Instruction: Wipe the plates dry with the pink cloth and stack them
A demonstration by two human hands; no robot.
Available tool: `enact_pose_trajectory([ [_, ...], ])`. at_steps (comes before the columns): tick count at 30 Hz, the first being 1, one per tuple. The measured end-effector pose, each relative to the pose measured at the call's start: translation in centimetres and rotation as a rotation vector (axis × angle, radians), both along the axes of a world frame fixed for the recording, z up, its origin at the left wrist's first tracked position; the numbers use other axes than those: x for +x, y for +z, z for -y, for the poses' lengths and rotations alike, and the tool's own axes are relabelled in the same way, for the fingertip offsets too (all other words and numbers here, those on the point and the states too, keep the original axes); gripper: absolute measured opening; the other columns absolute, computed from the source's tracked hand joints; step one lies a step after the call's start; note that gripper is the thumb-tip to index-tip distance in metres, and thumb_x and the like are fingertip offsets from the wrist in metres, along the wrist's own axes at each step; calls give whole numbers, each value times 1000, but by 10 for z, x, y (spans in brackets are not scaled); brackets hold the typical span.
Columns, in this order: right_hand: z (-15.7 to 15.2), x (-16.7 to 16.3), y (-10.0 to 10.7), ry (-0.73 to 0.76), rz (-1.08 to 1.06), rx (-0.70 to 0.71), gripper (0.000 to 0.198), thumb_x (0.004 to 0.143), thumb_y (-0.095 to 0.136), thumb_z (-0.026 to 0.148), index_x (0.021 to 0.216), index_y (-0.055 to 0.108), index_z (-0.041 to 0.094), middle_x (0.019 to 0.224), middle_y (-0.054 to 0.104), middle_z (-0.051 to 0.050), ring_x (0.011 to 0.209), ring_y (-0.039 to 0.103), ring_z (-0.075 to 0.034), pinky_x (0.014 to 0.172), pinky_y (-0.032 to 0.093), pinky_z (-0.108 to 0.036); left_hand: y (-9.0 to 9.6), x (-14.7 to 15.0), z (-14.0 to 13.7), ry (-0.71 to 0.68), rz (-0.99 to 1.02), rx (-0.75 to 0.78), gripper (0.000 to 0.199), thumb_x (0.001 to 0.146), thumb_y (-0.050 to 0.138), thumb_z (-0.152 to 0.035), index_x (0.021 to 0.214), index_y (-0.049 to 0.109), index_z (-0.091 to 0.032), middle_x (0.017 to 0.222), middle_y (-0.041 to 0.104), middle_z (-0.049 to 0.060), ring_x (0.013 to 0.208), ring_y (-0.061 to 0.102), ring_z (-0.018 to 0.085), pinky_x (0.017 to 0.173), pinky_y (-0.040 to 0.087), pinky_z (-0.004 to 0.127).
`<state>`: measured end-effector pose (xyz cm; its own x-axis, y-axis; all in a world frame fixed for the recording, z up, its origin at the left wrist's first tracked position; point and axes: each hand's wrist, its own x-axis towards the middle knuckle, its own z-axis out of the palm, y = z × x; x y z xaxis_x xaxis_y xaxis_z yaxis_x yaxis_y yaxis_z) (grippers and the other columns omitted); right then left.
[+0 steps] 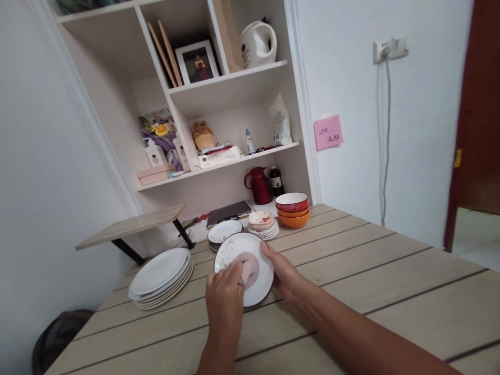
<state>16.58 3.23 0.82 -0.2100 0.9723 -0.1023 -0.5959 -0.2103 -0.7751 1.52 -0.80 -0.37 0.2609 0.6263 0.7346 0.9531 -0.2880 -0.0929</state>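
My right hand [287,273] grips the right rim of a white plate [263,291], thumb on top and the other fingers hidden underneath. The plate has a dark edge and a small printed pattern on its left side, and it is tilted toward me above the table. In my left hand [224,294] is a folded pink cloth [250,271], pressed against the middle of the plate. Just behind the plate stands a stack of similar dark-rimmed plates [225,230].
Larger white plates [160,273] are piled on the wooden table [351,281] at left, near a small raised shelf [130,224]. Small dishes [261,220] top another plate stack, with red and orange bowls [292,219] to its right. A red jug [260,186] stands behind.
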Motion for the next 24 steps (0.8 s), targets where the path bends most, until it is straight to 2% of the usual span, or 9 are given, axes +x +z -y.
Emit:
enact_pose_trajectory([
  [4,9,-10,-3,75,42,0,45,82,61,50,118,58,24,99,75,-5,82,68,-19,77,52,-32,0,-10,-5,139,77,13,35,84,50,-7,112,65,-21,112,72,4,91,65,20,80,36,37],
  [8,14,-13,-4,87,69,-45,41,82,60,49,114,61,22,94,75,-6,78,68,-19,75,52,-33,4,-16,-3,296,141,17,29,86,52,-14,111,65,-21,105,74,4,89,65,23,82,34,40],
  [12,7,-8,-5,46,29,-71,42,83,59,50,111,63,19,96,75,-8,81,69,-21,77,52,-35,9,-14,2,346,126,-1,27,84,54,-14,107,67,-21,96,75,4,87,63,25,81,34,41],
  [15,-2,0,-2,-11,-17,-100,42,84,59,49,111,63,17,100,75,-10,85,69,-22,80,52,-35,9,-9,4,280,102,-6,27,82,55,-13,105,68,-21,95,75,4,85,63,25,79,34,41],
  [18,-7,6,3,-59,-53,-129,47,84,58,50,117,60,18,105,74,-10,89,69,-22,81,52,-36,7,-4,4,113,53,16,30,80,54,-9,105,67,-20,102,74,5,86,63,24,79,35,39],
  [21,-7,6,5,-15,-85,-102,51,84,56,54,120,59,18,106,73,-10,89,68,-24,83,52,-38,5,3,4,-77,-13,57,34,79,52,-5,107,65,-19,106,73,5,91,63,22,80,36,36],
  [24,-3,0,2,45,-76,-36,49,84,57,53,117,60,18,99,74,-8,85,68,-22,82,51,-36,2,7,3,-149,-46,79,37,78,50,-4,109,64,-19,106,73,5,91,63,22,80,37,35],
])
